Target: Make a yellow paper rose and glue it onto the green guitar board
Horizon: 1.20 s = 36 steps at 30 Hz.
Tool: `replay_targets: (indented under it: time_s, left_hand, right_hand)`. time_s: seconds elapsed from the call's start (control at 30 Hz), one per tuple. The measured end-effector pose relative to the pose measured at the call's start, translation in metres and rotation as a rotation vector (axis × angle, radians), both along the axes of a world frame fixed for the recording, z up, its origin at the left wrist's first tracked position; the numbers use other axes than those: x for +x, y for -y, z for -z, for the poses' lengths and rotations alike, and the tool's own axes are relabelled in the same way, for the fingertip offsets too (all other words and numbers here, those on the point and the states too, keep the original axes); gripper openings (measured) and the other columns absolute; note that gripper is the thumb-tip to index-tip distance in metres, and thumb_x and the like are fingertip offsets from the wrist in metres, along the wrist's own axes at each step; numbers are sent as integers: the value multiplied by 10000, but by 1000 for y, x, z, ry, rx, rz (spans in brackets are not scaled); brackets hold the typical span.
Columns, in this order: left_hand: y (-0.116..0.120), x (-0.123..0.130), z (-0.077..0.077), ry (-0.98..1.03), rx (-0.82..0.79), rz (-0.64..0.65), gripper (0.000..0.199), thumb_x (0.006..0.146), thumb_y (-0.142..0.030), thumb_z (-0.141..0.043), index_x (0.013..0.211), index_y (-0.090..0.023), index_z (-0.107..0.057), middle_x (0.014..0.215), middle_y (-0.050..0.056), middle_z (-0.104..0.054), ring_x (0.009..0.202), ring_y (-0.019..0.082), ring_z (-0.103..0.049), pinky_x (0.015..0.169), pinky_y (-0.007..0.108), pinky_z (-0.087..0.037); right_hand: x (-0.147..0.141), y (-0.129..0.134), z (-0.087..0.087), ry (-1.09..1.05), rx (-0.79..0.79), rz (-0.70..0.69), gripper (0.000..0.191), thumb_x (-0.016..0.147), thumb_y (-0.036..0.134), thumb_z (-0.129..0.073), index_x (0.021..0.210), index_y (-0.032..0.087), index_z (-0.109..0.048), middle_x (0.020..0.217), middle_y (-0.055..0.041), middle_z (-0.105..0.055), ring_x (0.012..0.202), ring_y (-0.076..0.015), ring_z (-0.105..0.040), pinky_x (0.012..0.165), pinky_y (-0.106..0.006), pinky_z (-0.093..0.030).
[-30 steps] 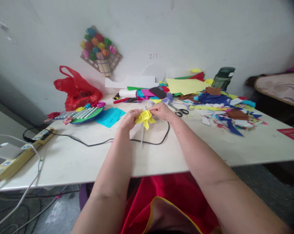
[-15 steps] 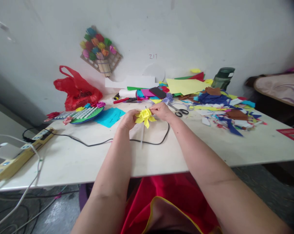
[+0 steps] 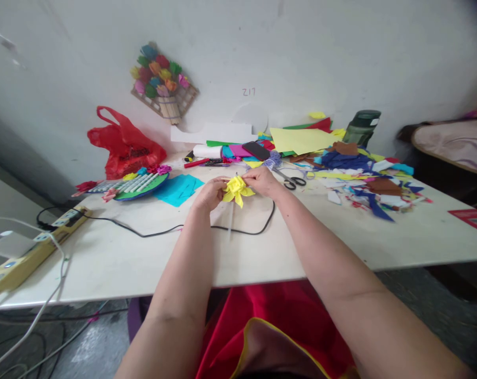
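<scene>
A yellow paper flower (image 3: 237, 189) with pointed petals is held above the table between both hands. My left hand (image 3: 211, 193) is closed on its left side, fingers pinching a petal edge. On the other side my right hand (image 3: 261, 180) pinches a petal near the top right. Below the flower a pale thin stick (image 3: 231, 223) lies on the table, beside a black cable (image 3: 246, 231). Just right of my right hand are black-handled scissors (image 3: 295, 182). Blue paper sheets (image 3: 178, 189) lie to the left of my left hand.
A red plastic bag (image 3: 123, 147) and a flower-decorated craft board (image 3: 141, 184) stand at the left. Paper scraps (image 3: 376, 184) are heaped at the right, near a green bottle (image 3: 362, 128). A power strip (image 3: 37, 247) lies along the left edge. A phone (image 3: 256, 150) rests at the back.
The flower has turned slightly and shifted a little to the right, with its petals facing more toward me. My left hand's fingers have shifted slightly; my right hand is nearly still.
</scene>
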<state>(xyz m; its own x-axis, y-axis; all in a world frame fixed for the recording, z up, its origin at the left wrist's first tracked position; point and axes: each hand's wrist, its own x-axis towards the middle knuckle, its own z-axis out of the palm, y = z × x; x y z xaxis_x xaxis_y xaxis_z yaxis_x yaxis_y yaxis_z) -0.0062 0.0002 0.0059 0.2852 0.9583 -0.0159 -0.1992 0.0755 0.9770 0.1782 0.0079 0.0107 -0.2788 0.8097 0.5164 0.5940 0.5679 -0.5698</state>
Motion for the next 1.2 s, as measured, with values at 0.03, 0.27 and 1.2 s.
replay_targets:
  time_s: [0.03, 0.27, 1.2]
  left_hand:
    - [0, 0, 0, -2, 0, 0, 389, 490, -89, -492, 857, -109, -621, 648, 32, -641, 546, 166, -606, 556, 319, -533]
    - [2, 2, -3, -9, -11, -8, 369, 506, -103, -488, 852, -96, -617, 677, 60, -651, 607, 195, -630, 563, 329, -537]
    - [-8, -7, 11, -201, 200, -55, 423, 564, -531, -751, 696, -140, -662, 617, 19, -602, 563, 100, -526, 541, 219, -400]
  right_hand:
    - [0, 0, 0, 8, 7, 7, 228, 729, 225, -527, 743, 158, -744, 689, -21, -677, 692, -156, -596, 621, -232, -409]
    - [-2, 0, -2, 46, 27, 49, 219, 737, 220, -535, 749, 169, -748, 720, -31, -689, 698, -149, -594, 614, -227, -394]
    - [-2, -1, 1, 99, -30, -2, 261, 746, 179, -562, 916, 202, -758, 880, -44, -737, 794, -170, -641, 711, -259, -455]
